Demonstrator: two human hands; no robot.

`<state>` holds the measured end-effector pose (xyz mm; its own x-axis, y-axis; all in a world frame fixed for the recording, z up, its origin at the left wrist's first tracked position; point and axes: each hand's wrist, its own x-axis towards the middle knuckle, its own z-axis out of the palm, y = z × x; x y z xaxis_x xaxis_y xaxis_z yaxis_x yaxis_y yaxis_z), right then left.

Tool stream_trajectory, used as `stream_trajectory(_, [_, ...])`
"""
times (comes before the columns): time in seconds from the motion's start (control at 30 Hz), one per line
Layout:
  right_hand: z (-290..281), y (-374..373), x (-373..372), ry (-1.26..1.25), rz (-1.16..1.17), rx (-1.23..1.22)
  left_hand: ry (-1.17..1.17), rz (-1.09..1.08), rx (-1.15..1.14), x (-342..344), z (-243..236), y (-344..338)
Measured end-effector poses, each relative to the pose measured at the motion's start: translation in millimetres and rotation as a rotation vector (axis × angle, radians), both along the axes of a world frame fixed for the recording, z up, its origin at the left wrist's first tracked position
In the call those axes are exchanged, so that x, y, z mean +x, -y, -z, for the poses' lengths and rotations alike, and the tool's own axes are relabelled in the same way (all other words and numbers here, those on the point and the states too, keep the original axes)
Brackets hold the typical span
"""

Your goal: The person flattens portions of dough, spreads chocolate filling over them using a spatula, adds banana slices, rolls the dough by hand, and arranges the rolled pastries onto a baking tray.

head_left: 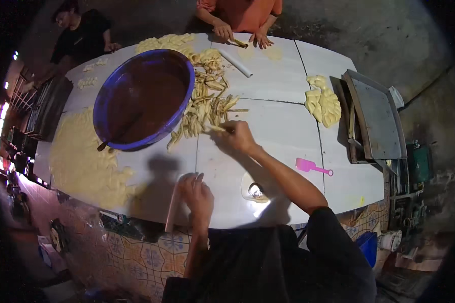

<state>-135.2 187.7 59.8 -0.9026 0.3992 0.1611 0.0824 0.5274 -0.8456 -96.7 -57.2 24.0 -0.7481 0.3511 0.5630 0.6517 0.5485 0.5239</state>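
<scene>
White tabletop of joined panels spreads before the person I am watching. Its largest load is a blue-purple basin of brown mixture on the left, standing between the spread-out pale dough and a pile of yellowish, banana-like strips. At the right edge leans a shallow metal tray, with a heap of yellow dough just left of it. Across the table, a co-worker in orange bends over flat dough.

The person's hands are well apart. The right hand reaches forward to the pile's near edge, its forearm slanting over the table; the left hand rests by the front edge, fingers over a pale rod, though I cannot tell whether they grip it. That rod's long axis runs away from the person, its near end over the table's edge. Right of the forearm, a pink scoop points its blade left; left of it lies a thin dough round. Smallest, one strip points leftward from the right fingertips; whether they pinch it, I cannot tell.
</scene>
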Motion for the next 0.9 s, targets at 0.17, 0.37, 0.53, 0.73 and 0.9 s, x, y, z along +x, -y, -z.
stream_trajectory(0.17, [4.4, -15.6, 115.8, 0.138, -0.183, 0.193, 0.198, 0.238, 0.034, 17.8, -1.5, -18.1])
stream_trajectory(0.37, [42.9, 11.2, 178.7, 0.005, -0.160, 0.301, 0.172, 0.471, -0.108, 21.2, 14.7, -63.8])
stream_trajectory(0.53, [54.4, 13.5, 195.1, -0.046, -0.174, 0.332, 0.098, 0.485, -0.159, 36.0, 34.4, -71.1])
stream_trajectory(0.73, [44.8, 26.2, 224.3, -0.016, -0.175, 0.260, 0.137, 0.484, -0.137, 63.9, 21.4, -51.4])
stream_trajectory(0.9, [60.2, 40.9, 246.4, -0.104, -0.097, 0.333, -0.008, 0.570, -0.149, 68.1, 30.8, -42.8])
